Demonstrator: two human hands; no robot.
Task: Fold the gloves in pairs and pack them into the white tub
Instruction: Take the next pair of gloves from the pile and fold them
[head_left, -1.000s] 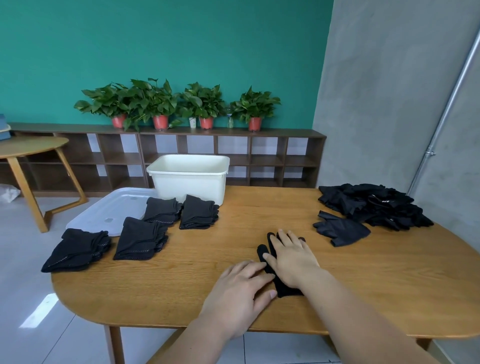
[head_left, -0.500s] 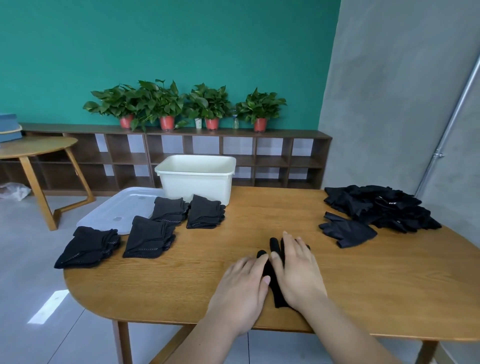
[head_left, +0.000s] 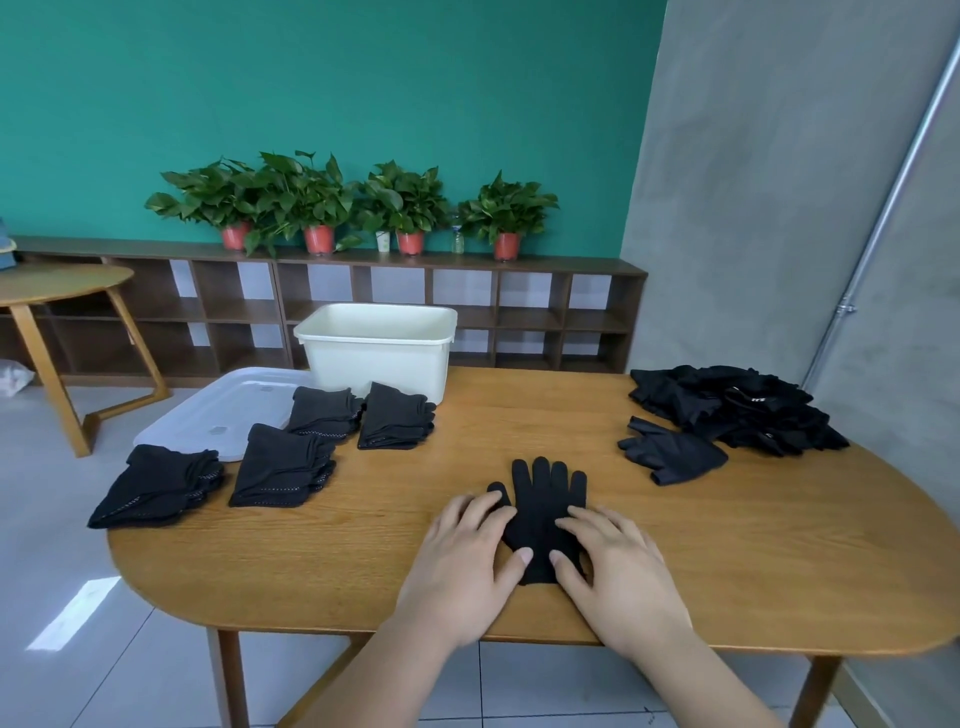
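Four folded bundles (head_left: 283, 465) sit on the tabletop (head_left: 519, 426) near the white tub (head_left: 379, 348) — a heap (head_left: 737, 415) waits unfolded. Left hand (head_left: 467, 551) and right hand (head_left: 618, 566) lie flat, unclenched, pressing one glove (head_left: 543, 506).

Right hand (head_left: 621, 569) and left hand (head_left: 465, 558) slid apart, uncovering the glove (head_left: 543, 512).

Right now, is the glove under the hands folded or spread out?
Spread out. The glove lies flat on the table, nothing doubled over; left hand and right hand press its cuff end.
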